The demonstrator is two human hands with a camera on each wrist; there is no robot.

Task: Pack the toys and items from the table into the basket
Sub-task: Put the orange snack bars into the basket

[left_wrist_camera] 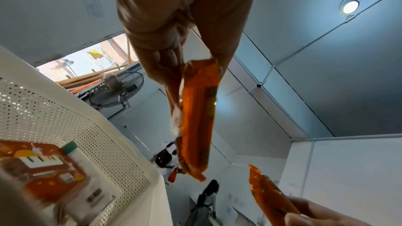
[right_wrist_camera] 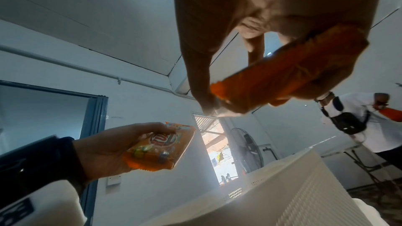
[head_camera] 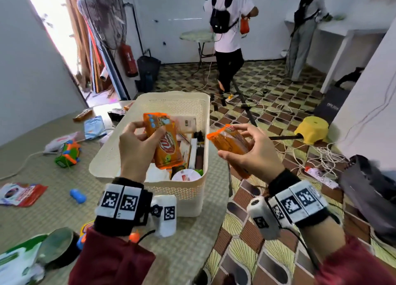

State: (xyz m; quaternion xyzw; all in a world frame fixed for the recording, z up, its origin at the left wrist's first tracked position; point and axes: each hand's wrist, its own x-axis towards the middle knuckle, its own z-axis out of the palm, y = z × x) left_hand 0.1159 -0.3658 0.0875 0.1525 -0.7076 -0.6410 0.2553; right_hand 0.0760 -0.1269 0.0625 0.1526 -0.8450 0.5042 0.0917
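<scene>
A cream perforated basket [head_camera: 137,134] stands on the table and holds boxes, packets and a round tub. My left hand [head_camera: 137,147] grips an orange snack packet [head_camera: 166,141] above the basket's open top; the same orange snack packet [left_wrist_camera: 196,118] hangs from my fingers in the left wrist view. My right hand [head_camera: 255,154] holds a second orange packet [head_camera: 230,143] just past the basket's right rim. That second orange packet [right_wrist_camera: 282,75] shows in the right wrist view, with the left hand's orange snack packet [right_wrist_camera: 158,147] below it.
On the table left of the basket lie a green-and-orange toy [head_camera: 68,152], a blue capsule [head_camera: 78,195], a red-and-white pouch [head_camera: 21,193], a blue pack [head_camera: 94,127] and small packets. The table edge runs right of the basket, over patterned floor with cables. A person [head_camera: 229,34] stands behind.
</scene>
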